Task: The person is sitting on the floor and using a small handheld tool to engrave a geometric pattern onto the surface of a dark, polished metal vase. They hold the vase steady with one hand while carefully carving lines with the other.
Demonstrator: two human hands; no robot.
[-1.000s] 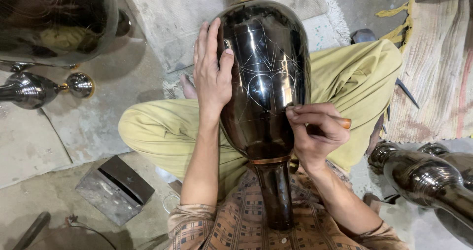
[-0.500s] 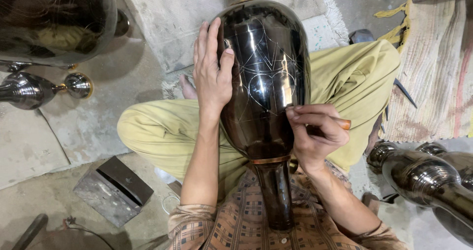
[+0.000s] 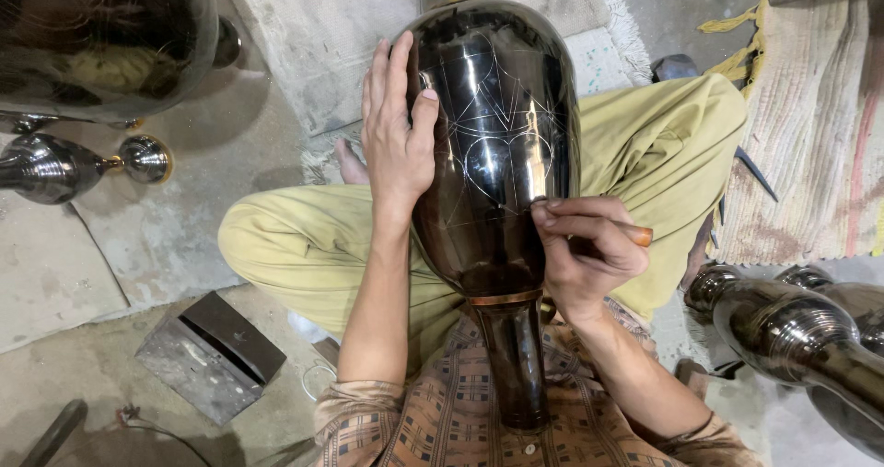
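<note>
A large glossy black metal vase [image 3: 497, 154] with thin scratched line patterns lies across my lap, its narrow neck pointing toward my chest. My left hand [image 3: 396, 135] rests flat on the vase's left side, fingers spread, steadying it. My right hand [image 3: 585, 246] is closed around a thin engraving tool with an orange handle end [image 3: 642, 237], its tip pressed to the vase's lower right surface. My legs in yellow-green trousers [image 3: 304, 246] are crossed beneath the vase.
Another big dark vase [image 3: 101, 43] lies at top left, with a smaller shiny piece [image 3: 55, 168] below it. Two polished dark vases [image 3: 792, 329] lie at right. A metal block [image 3: 207, 356] sits on the concrete floor at lower left. A woven mat [image 3: 810, 126] lies at right.
My right hand has shifted slightly along the vase's lower right surface with the tool. The left hand and vase stay almost still.
</note>
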